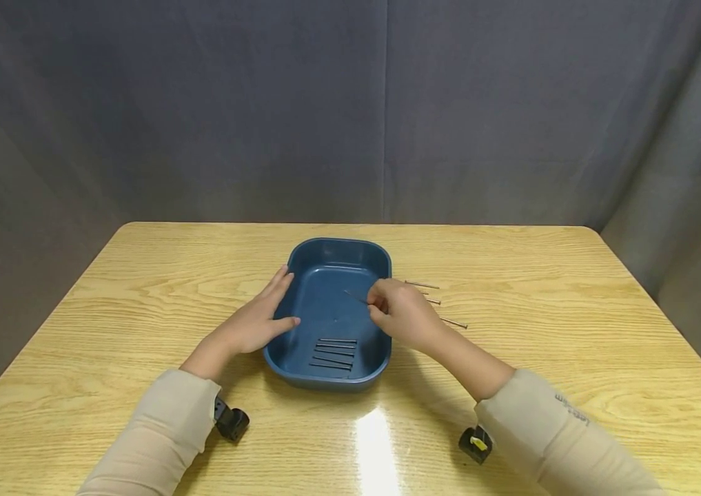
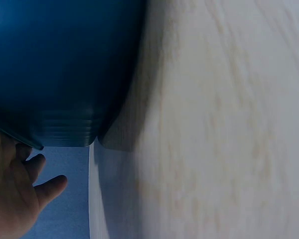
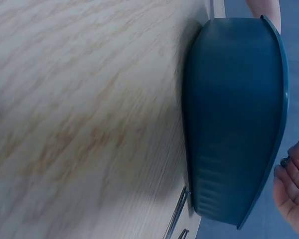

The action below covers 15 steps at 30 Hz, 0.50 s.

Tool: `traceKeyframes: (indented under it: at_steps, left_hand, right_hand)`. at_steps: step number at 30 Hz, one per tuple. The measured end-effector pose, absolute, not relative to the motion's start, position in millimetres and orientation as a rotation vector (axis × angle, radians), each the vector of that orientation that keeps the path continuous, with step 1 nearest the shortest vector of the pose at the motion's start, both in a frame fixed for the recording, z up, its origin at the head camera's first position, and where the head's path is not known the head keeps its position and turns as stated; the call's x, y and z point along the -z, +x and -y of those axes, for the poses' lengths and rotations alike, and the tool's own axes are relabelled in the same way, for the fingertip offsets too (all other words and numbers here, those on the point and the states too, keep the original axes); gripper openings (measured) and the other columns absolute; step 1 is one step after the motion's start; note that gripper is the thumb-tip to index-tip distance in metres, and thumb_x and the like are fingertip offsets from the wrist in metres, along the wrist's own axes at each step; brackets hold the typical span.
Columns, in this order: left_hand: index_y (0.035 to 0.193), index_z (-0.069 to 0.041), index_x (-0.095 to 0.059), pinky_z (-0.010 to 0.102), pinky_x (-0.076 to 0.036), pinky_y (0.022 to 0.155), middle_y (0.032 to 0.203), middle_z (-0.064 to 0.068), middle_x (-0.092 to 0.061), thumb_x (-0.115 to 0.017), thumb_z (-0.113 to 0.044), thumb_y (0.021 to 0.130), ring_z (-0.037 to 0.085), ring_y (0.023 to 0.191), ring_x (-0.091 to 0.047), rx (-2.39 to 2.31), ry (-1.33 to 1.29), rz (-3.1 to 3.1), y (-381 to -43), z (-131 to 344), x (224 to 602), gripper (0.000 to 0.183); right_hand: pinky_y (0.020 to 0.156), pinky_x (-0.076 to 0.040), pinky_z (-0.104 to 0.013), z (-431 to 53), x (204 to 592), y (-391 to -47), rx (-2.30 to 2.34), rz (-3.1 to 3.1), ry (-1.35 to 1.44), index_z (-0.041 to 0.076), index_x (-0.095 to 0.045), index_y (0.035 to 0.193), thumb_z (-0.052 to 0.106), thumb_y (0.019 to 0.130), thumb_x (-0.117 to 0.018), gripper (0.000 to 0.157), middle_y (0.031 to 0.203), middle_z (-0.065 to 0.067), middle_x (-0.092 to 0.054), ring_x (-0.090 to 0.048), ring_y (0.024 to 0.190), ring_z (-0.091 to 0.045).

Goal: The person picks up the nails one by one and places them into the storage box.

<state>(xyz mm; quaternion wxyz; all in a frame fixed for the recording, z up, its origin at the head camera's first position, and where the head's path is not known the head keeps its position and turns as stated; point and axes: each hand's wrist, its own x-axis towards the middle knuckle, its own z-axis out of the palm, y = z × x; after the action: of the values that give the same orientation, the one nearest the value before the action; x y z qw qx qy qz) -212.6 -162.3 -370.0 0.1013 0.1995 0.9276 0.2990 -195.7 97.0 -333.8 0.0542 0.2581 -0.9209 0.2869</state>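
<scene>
A blue plastic tub (image 1: 331, 382) with rounded corners sits on the table. Its left rim is touched by my left hand (image 1: 257, 320), whose fingers are straight and thumb reaches over the edge. Over the right rim, my right hand (image 1: 406, 310) pinches a nail (image 1: 355, 297) between thumb and fingertips, its point toward the tub's middle. In the right wrist view the nail's head (image 3: 285, 161) shows between the fingers. Several nails (image 1: 334, 350) lie side by side on the tub's floor at the near end, heads to the right.
More nails (image 1: 453, 322) lie on the wooden table (image 1: 549, 303) to the right of the tub, partly hidden behind my right hand. A grey curtain (image 1: 263, 117) hangs behind the table's far edge. Each wrist carries a small black camera (image 1: 232, 423).
</scene>
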Motion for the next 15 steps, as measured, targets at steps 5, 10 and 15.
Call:
traceKeyframes:
  at_steps: [5, 10, 15]
  left_hand:
    - [0.148, -0.008, -0.003, 0.054, -0.018, 0.108, 0.154, 0.006, 0.008, -0.048, -0.031, 0.092, 0.030, 0.140, -0.004, -0.882, 0.597, -2.736, -212.5, 162.3, 371.2, 0.075]
    - [0.148, -0.009, -0.003, 0.054, -0.018, 0.108, 0.154, 0.006, 0.008, -0.048, -0.031, 0.092, 0.030, 0.140, -0.004, -0.890, 0.596, -2.733, -212.1, 162.5, 370.5, 0.076]
    - [0.148, -0.009, -0.002, 0.054, -0.017, 0.108, 0.154, 0.005, 0.009, -0.048, -0.031, 0.092, 0.030, 0.140, -0.003, -0.892, 0.592, -2.725, -212.1, 163.4, 369.8, 0.076]
  right_hand:
    - [0.062, -0.044, -0.025, -91.3, 336.1, -197.9, -0.857, 2.848, 0.810, 0.002, -0.061, 0.085, 0.004, 0.083, -0.058, 0.004, 0.077, -0.004, -0.058, -0.051, 0.068, -0.014]
    - [0.060, -0.042, -0.025, -86.0, 337.9, -201.1, -0.818, 2.891, 0.835, 0.003, -0.060, 0.085, 0.005, 0.084, -0.057, 0.004, 0.074, -0.003, -0.056, -0.047, 0.065, -0.013]
    - [0.059, -0.041, -0.024, -81.3, 338.8, -204.4, -0.744, 2.914, 0.884, 0.004, -0.060, 0.083, 0.006, 0.084, -0.056, 0.004, 0.072, -0.002, -0.055, -0.046, 0.063, -0.012]
